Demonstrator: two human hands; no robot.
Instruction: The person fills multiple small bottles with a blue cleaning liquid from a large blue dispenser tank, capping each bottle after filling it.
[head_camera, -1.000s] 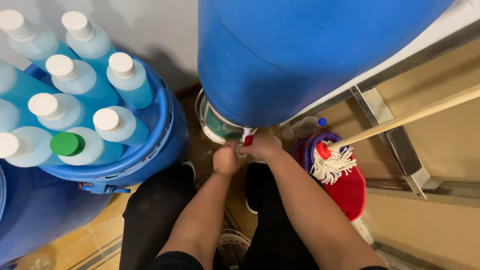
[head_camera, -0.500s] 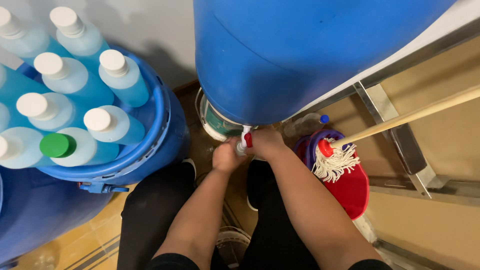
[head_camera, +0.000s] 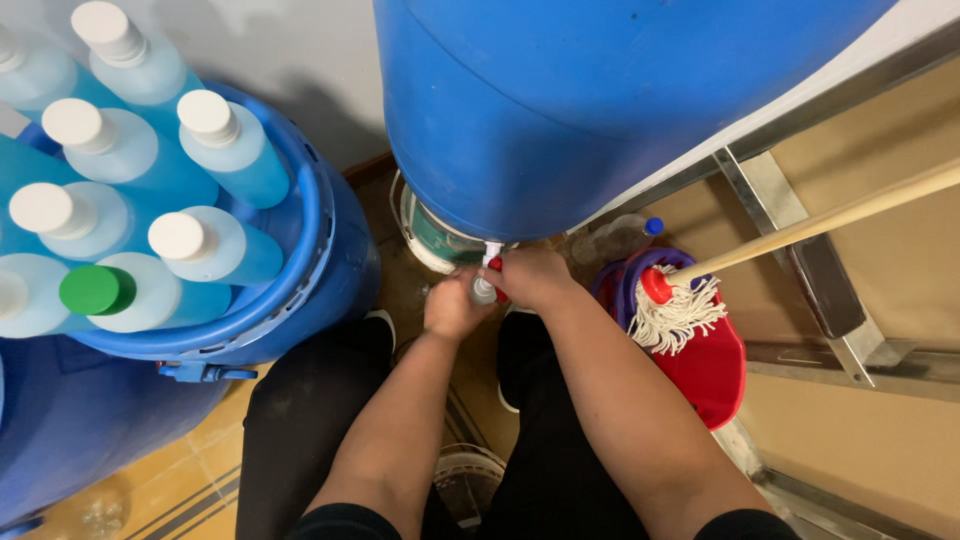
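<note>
1. Head view, hands: the left hand (head_camera: 452, 305) is curled around a small clear bottle (head_camera: 483, 291), holding it upright directly under the white and red tap (head_camera: 492, 256) at the foot of the big blue drum (head_camera: 600, 100). The right hand (head_camera: 535, 277) is closed on the tap's red handle, fingers wrapped over it.

2. Head view, change: against the pictures from a second and half a second ago, both hands have stayed at the tap, and the right one has shifted slightly onto the handle. The bottle's mouth now sits closer under the spout. I judge that filling is under way or just starting; whether liquid flows cannot be told.

3. Head view, where the bottle is: between the two hands, touching both, just below the drum's lower edge and above the brown floor.

4. Head view, surroundings: to the left, an open blue barrel (head_camera: 320, 270) holds many filled bottles of blue liquid (head_camera: 215, 150) with white caps, and one with a green cap (head_camera: 95, 290). To the right, a red mop bucket (head_camera: 715, 365) holds a string mop (head_camera: 675, 315) with a wooden handle (head_camera: 830, 222). A metal frame (head_camera: 810, 270) supports the drum.
</note>
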